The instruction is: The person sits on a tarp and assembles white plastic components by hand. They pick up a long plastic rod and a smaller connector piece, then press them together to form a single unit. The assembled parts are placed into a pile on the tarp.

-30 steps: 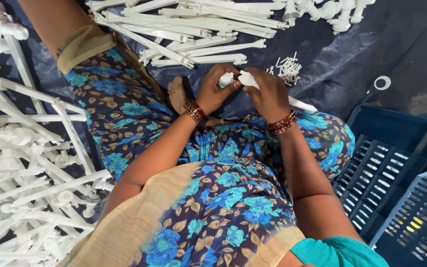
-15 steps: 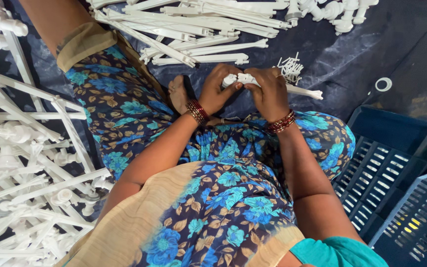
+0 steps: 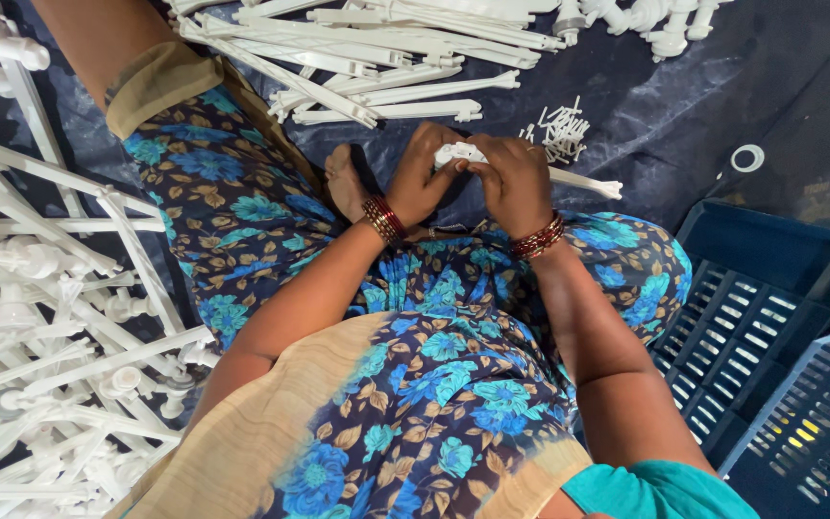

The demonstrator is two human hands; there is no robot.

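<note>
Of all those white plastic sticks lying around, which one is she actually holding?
The white rod gripped by both the left hand and right hand, jutting out rightward over the dark sheet. The other rods lie untouched in the far pile and the side heap.

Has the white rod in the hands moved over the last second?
Yes. The white rod now sticks out further right of the hands, toward the white ring.

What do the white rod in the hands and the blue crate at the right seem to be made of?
White rod: probably moulded plastic, matte white, with uniform colour and moulded ends. Both the left hand and the right hand grip it. Blue crate: likely rigid plastic, slightly glossy, with a moulded slotted grid.
</note>
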